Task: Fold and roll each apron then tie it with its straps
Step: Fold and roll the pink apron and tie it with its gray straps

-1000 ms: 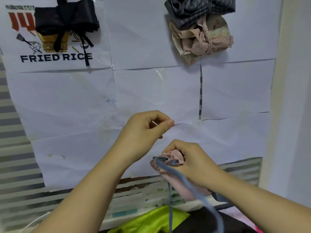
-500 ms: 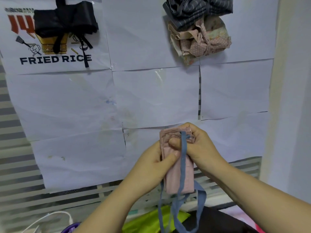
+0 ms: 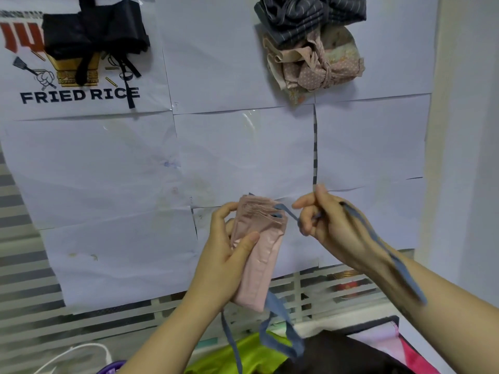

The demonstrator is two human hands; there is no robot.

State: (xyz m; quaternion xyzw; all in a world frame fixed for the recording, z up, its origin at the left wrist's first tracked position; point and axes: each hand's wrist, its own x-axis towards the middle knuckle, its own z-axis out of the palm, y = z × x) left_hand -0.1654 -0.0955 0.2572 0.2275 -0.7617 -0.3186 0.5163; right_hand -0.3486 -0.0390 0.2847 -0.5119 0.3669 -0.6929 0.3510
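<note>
Tying step, seemingly — grips rolled pink apron (image 3: 260, 255) in curled left hand (image 3: 226, 257), pinches blue strap (image 3: 293, 215) in right hand (image 3: 333, 225); likely needs winding round next.

A makeshift indoor work corner, home or shop I cannot tell, with a wall covered in taped white paper sheets (image 3: 243, 157) and a printed "FRIED RICE" poster (image 3: 81, 95) — a black tied cloth bundle (image 3: 94, 36), a grey-striped bundle (image 3: 310, 14) and a pink-dotted bundle (image 3: 318, 68) hang above a white slatted grille (image 3: 297, 287).

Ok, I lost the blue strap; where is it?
Head view, right of centre: the right hand pinches the blue strap beside the pink apron roll in the left hand.
</note>
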